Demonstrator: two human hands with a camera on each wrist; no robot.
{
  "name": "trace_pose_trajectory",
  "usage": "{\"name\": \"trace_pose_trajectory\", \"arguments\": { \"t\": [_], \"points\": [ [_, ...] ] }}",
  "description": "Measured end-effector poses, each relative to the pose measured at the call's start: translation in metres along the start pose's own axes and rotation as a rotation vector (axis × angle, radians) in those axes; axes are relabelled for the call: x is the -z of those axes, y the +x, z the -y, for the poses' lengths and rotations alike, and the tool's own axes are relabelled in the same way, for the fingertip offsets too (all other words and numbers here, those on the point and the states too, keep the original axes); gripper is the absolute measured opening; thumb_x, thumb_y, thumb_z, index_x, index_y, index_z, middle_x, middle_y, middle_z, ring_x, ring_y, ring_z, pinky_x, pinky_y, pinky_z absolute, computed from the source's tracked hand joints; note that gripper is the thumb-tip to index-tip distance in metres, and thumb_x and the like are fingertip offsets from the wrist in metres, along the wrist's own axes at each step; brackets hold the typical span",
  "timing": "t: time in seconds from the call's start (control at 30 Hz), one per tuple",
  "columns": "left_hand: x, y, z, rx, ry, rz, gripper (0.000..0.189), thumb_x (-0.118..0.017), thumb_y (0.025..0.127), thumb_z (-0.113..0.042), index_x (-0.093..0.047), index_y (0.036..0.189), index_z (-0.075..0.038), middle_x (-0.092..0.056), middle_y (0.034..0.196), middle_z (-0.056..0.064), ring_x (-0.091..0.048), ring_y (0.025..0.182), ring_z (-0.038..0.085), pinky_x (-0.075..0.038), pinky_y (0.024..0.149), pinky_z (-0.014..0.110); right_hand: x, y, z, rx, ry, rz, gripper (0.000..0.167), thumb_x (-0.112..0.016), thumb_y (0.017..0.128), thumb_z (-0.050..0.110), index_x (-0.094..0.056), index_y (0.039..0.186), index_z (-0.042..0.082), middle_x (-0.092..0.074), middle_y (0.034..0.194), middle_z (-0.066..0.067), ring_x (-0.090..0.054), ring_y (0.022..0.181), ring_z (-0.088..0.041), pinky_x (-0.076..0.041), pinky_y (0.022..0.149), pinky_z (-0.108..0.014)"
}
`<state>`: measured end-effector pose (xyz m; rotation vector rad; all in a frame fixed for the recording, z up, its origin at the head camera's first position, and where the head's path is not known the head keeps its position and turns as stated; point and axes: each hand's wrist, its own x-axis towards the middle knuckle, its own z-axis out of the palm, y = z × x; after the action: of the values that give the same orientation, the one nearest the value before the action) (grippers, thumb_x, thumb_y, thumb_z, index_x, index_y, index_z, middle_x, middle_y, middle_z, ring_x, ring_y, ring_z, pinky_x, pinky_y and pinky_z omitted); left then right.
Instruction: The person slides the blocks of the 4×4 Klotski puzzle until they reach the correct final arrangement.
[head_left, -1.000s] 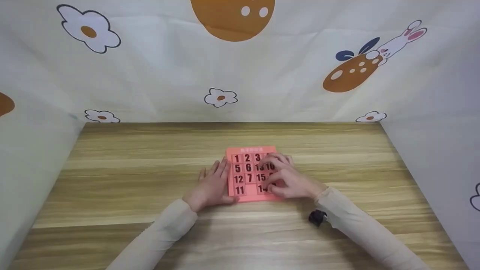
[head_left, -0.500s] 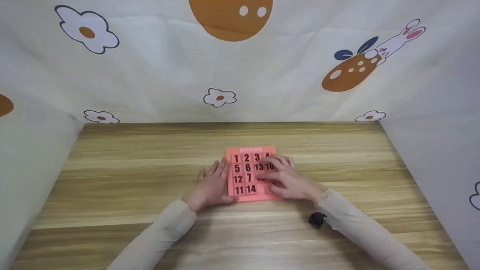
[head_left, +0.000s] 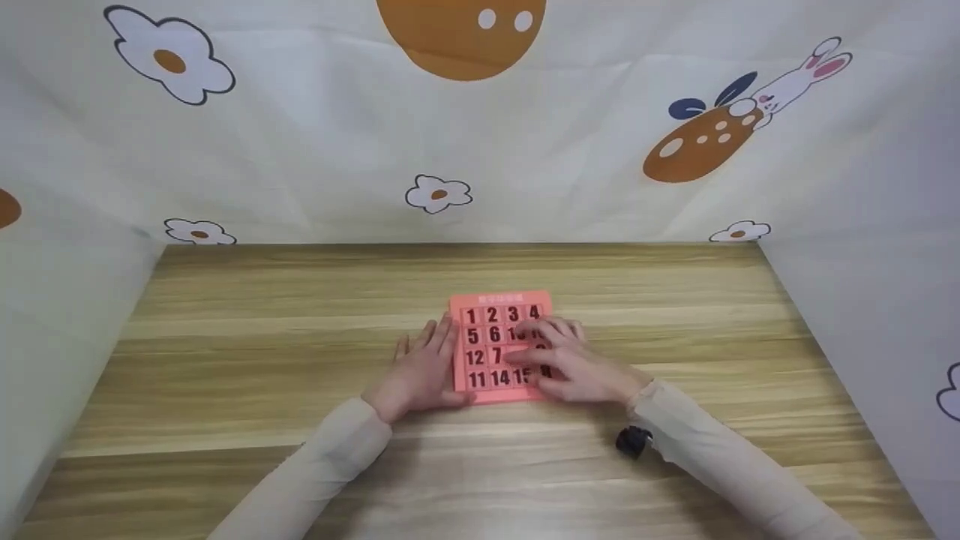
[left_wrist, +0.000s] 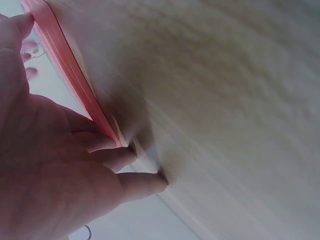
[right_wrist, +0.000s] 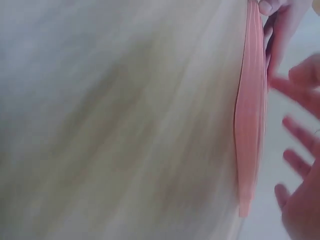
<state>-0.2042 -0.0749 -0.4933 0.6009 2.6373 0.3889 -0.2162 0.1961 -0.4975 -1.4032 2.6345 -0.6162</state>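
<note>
A pink number sliding puzzle lies flat on the wooden table, its black-numbered tiles in rows. My left hand rests along the puzzle's left edge, fingers extended, with the thumb at the lower left corner; the left wrist view shows the fingers beside the pink rim. Over the right side of the tiles is my right hand. Its index finger reaches into the third row beside tile 7, above tile 15, and the fingers partly cover the right columns. In the right wrist view its fingers are spread and slightly bent.
The wood-grain table stretches around the puzzle. Pale printed cloth walls it in at the back and both sides. A small black object sits by the right sleeve's cuff.
Tile 14 has slid left in the bottom row. Tile 15 has then slid down beside it under my right index finger. My left hand stays at the puzzle's edge.
</note>
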Motion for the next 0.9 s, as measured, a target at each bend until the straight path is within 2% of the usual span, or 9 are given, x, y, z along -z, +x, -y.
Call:
{"name": "trace_pose_trajectory", "arguments": {
  "t": [0.1, 0.17, 0.3, 0.4, 0.57, 0.73, 0.9],
  "points": [
    [0.0, 0.001, 0.0, 0.006, -0.004, 0.011, 0.112, -0.066, 0.081, -0.061, -0.008, 0.154, 0.001, 0.001, 0.16, 0.017, -0.004, 0.144, 0.038, -0.01, 0.11, 0.064, -0.001, 0.003, 0.002, -0.036, -0.061, 0.045, 0.05, -0.055, 0.095, 0.037, -0.051, 0.142, 0.021, -0.026, 0.152, -0.018, -0.02, 0.139, -0.039, -0.016, 0.107, -0.063],
    [0.0, 0.001, 0.0, 0.01, -0.003, 0.017, 0.112, -0.066, 0.081, -0.061, -0.007, 0.154, 0.0, 0.002, 0.16, 0.016, -0.004, 0.144, 0.038, -0.01, 0.111, 0.063, -0.001, 0.004, 0.002, -0.046, -0.087, 0.048, 0.05, -0.053, 0.096, 0.04, -0.051, 0.142, 0.021, -0.025, 0.153, -0.018, -0.019, 0.139, -0.04, -0.015, 0.107, -0.064],
    [0.001, 0.0, -0.001, 0.007, -0.003, 0.01, 0.113, -0.066, 0.08, -0.062, -0.007, 0.154, 0.001, 0.001, 0.16, 0.017, -0.004, 0.144, 0.039, -0.009, 0.111, 0.063, 0.003, 0.003, -0.001, -0.047, -0.1, -0.065, 0.033, -0.059, 0.094, 0.033, -0.068, 0.122, 0.018, -0.037, 0.147, -0.015, -0.025, 0.136, -0.038, -0.017, 0.104, -0.061],
    [0.001, 0.0, -0.001, 0.007, -0.001, 0.004, 0.113, -0.066, 0.08, -0.062, -0.007, 0.154, 0.001, 0.001, 0.16, 0.017, -0.005, 0.144, 0.039, -0.009, 0.111, 0.063, 0.005, 0.0, -0.006, -0.03, -0.102, -0.129, 0.025, -0.065, 0.09, 0.027, -0.072, 0.112, 0.017, -0.042, 0.142, -0.014, -0.029, 0.133, -0.037, -0.019, 0.103, -0.06],
    [0.001, 0.0, -0.001, 0.01, -0.001, 0.015, 0.113, -0.065, 0.08, -0.063, -0.006, 0.154, 0.0, 0.003, 0.16, 0.016, -0.004, 0.144, 0.038, -0.008, 0.111, 0.063, 0.006, -0.01, -0.014, -0.053, -0.082, -0.148, 0.03, -0.065, 0.087, 0.02, -0.07, 0.116, 0.016, -0.043, 0.141, -0.017, -0.029, 0.132, -0.04, -0.018, 0.104, -0.061],
    [0.0, 0.0, -0.001, 0.013, -0.003, 0.02, 0.113, -0.065, 0.08, -0.063, -0.005, 0.154, 0.0, 0.003, 0.16, 0.016, -0.003, 0.144, 0.038, -0.007, 0.111, 0.062, 0.008, -0.02, -0.021, -0.109, -0.067, -0.189, 0.03, -0.068, 0.084, 0.016, -0.07, 0.114, 0.013, -0.045, 0.139, -0.019, -0.032, 0.13, -0.04, -0.02, 0.102, -0.061],
    [0.001, 0.0, 0.0, 0.014, -0.008, 0.017, 0.112, -0.066, 0.081, -0.061, -0.005, 0.154, 0.0, 0.002, 0.16, 0.016, -0.002, 0.144, 0.037, -0.006, 0.111, 0.062, 0.007, -0.023, -0.024, -0.123, -0.074, -0.195, 0.031, -0.068, 0.082, 0.016, -0.07, 0.113, 0.012, -0.044, 0.139, -0.019, -0.032, 0.129, -0.04, -0.02, 0.101, -0.06]
  ]
}}
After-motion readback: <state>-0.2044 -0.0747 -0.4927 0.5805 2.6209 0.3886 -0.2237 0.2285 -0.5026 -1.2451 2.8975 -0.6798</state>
